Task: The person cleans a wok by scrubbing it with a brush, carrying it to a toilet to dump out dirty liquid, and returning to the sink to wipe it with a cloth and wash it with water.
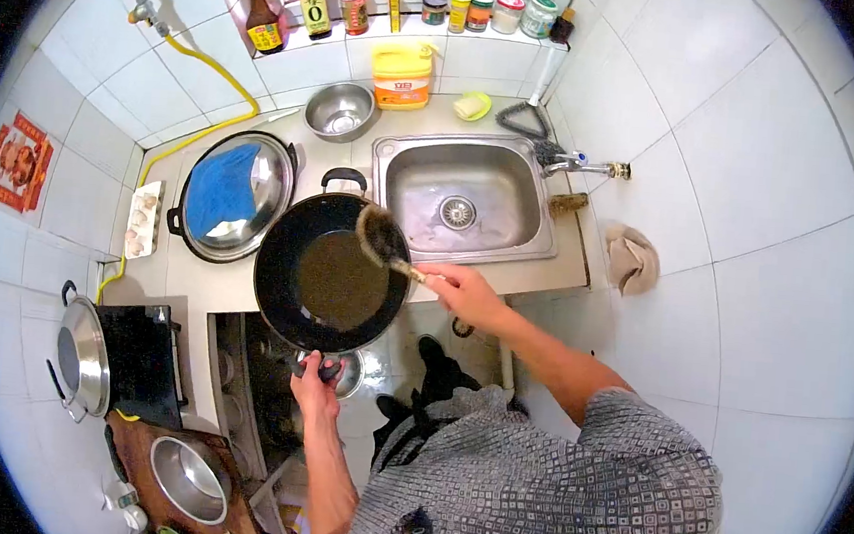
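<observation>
A black wok (280, 291) with two side handles hangs partly over the counter's front edge, left of the sink. Brownish liquid (341, 280) lies in its bottom. My left hand (314, 387) is closed around the wok's near handle. In my right hand (465, 296) is the handle of a scrub brush (379, 238), with fingers wrapped round it. The brush's dark bristled head is over the wok's right rim; whether it touches the wall I cannot tell.
Right of the wok is a steel sink (548, 238) with a tap (581, 163). A lidded pan (268, 179) with a blue cloth (223, 186), a steel bowl (341, 112) and a yellow jug (402, 76) stand on the counter. Bottles and jars line the sill.
</observation>
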The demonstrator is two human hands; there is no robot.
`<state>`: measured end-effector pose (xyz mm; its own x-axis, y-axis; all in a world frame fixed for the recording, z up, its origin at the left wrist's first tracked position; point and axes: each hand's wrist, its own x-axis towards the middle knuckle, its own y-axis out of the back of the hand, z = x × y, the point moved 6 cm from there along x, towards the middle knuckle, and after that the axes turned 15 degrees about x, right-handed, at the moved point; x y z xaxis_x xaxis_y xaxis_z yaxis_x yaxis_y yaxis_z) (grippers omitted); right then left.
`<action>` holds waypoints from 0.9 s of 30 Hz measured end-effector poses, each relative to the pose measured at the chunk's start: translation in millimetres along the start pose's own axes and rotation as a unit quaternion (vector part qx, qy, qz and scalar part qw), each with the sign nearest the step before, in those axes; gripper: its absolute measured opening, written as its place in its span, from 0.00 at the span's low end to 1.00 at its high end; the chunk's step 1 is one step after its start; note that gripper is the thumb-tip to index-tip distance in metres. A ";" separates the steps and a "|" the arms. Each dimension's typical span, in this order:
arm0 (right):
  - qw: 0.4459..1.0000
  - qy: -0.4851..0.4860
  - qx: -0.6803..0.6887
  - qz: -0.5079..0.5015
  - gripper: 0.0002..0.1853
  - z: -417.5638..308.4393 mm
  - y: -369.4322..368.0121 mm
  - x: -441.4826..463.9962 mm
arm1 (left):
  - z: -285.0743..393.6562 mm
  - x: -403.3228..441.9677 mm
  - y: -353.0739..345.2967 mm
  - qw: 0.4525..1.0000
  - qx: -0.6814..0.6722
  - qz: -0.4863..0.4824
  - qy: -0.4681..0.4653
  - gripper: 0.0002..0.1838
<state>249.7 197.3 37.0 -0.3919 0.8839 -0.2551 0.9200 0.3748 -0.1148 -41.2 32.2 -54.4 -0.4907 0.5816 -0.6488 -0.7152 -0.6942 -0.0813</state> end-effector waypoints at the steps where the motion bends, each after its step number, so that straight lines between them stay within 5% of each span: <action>1: 1.000 0.004 0.013 0.028 0.17 5.6 13.1 0.0 | -0.2 0.4 -0.8 1.000 -0.010 -0.013 -0.003 0.09; 12: 0.921 0.034 -0.004 0.388 0.19 53.1 220.5 31.1 | 3.4 -2.5 -1.8 1.000 0.005 -0.012 0.010 0.08; 16: 0.900 0.093 -0.073 0.419 0.19 80.5 310.1 66.9 | 6.1 -8.8 -5.3 1.000 0.003 -0.013 0.003 0.06; 18: 0.861 0.055 -0.206 0.463 0.18 71.2 331.8 66.0 | 5.7 -7.8 -5.0 1.000 0.002 -0.019 0.001 0.06; 24: 0.839 -0.122 -0.242 0.471 0.19 74.8 354.1 42.4 | 3.0 -9.3 -4.3 1.000 0.002 -0.010 0.008 0.05; 27: 0.836 -0.118 -0.249 0.475 0.19 95.8 364.8 34.9 | -5.7 -2.4 2.6 0.999 -0.025 -0.024 0.013 0.05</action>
<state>571.0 338.1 -105.7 0.5802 0.7912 -0.1933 0.6821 -0.3423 0.6463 -39.0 26.6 -57.3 -0.4432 0.6042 -0.6622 -0.7118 -0.6863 -0.1498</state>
